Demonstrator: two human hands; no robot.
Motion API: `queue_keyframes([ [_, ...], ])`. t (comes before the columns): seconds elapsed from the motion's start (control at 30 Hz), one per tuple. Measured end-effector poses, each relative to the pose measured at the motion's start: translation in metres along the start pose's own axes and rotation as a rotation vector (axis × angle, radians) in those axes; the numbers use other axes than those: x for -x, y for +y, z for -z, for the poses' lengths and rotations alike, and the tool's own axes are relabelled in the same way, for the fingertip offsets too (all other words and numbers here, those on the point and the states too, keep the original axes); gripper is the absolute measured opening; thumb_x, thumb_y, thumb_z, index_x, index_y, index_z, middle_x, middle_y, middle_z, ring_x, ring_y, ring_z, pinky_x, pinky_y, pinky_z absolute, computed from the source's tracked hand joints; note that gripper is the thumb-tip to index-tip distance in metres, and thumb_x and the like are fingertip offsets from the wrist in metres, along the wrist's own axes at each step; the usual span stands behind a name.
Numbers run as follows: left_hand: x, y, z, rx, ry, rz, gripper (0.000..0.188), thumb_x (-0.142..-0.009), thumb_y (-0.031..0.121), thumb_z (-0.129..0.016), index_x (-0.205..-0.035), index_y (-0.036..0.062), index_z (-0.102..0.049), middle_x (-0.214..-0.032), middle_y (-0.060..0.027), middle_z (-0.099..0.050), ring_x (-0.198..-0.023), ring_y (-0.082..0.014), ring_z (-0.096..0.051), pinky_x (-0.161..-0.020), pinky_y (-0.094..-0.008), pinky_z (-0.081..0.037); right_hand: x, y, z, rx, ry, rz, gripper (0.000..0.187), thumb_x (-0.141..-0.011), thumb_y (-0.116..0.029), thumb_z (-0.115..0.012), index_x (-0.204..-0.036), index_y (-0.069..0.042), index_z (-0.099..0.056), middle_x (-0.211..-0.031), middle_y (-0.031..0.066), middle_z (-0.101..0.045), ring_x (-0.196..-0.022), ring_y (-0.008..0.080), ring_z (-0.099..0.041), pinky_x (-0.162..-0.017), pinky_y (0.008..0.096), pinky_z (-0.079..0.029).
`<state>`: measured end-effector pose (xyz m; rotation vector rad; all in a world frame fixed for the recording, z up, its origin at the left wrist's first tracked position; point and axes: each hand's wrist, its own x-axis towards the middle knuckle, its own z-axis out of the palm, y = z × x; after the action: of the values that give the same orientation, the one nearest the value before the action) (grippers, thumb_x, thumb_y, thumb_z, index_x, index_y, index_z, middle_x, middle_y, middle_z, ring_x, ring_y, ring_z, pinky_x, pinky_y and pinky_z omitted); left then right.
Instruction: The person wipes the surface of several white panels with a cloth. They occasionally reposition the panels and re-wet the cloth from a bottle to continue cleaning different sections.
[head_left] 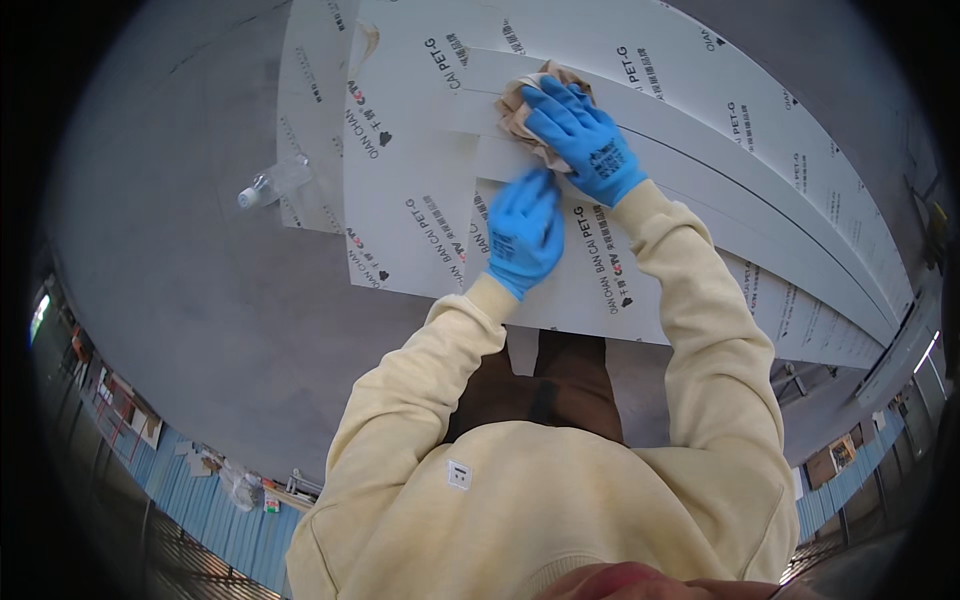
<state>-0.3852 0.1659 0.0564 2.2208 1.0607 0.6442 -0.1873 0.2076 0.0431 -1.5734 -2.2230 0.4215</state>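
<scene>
My right hand [588, 138], in a blue glove, presses a crumpled brown cloth [516, 112] against a plain pale panel strip [490, 72]. Its fingers are bent over the cloth. Nearer to me and slightly left, my left hand [525, 232], also blue-gloved, is over the edges of the stacked panels. Motion smears its fingertips, so whether it grips anything cannot be made out. Beneath both hands lie long flat panels, several of them overlapping; a large one [400, 215] is covered in white film with repeated print.
A clear plastic bottle [275, 183] with a white cap lies on its side by the left panel edge. Grey floor [190, 270] surrounds the stack. Blue slatted surfaces [210, 510] and assorted items show at the lower left rim.
</scene>
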Motion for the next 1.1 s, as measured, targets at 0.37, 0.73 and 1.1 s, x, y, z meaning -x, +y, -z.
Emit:
queue_keyframes([
  [0.37, -0.113, -0.085, 0.007, -0.092, 0.228, 0.455, 0.065, -0.09, 0.042, -0.07, -0.143, 0.0062, -0.057, -0.103, -0.0184, -0.068, -0.095, -0.0333, -0.065, -0.089, -0.0443, -0.053, 0.109, 0.04, 0.036, 0.058, 0.142, -0.017, 0.059, -0.084, -0.009, -0.076, -0.14, -0.01, -0.057, -0.159, 0.0152, -0.045, -0.148, 0.0346, -0.041, -0.116, 0.0472, -0.042],
  [0.73, -0.123, -0.13, 0.013, 0.67, 0.195, 0.771, 0.032, -0.102, 0.023, -0.058, -0.121, -0.0003, -0.07, -0.1, -0.0141, -0.075, -0.091, -0.0196, -0.069, -0.085, -0.0345, -0.055, -0.052, -0.032, -0.038, 0.032, 0.155, 0.002, 0.07, -0.083, -0.02, -0.078, -0.147, -0.01, -0.051, -0.163, 0.0143, -0.038, -0.152, 0.0337, -0.035, -0.123, 0.0513, -0.031],
  [1.1, -0.12, -0.129, 0.018, 0.565, 0.179, 0.755, 0.035, -0.101, 0.024, -0.065, -0.125, 0.0002, -0.07, -0.113, -0.0101, -0.074, -0.101, -0.0159, -0.065, -0.095, -0.0302, -0.052, 0.155, 0.048, 0.046, 0.21, 0.195, -0.245, 0.055, -0.087, -0.018, -0.077, -0.138, -0.006, -0.06, -0.156, 0.0197, -0.048, -0.145, 0.0388, -0.045, -0.118, 0.0477, -0.04],
])
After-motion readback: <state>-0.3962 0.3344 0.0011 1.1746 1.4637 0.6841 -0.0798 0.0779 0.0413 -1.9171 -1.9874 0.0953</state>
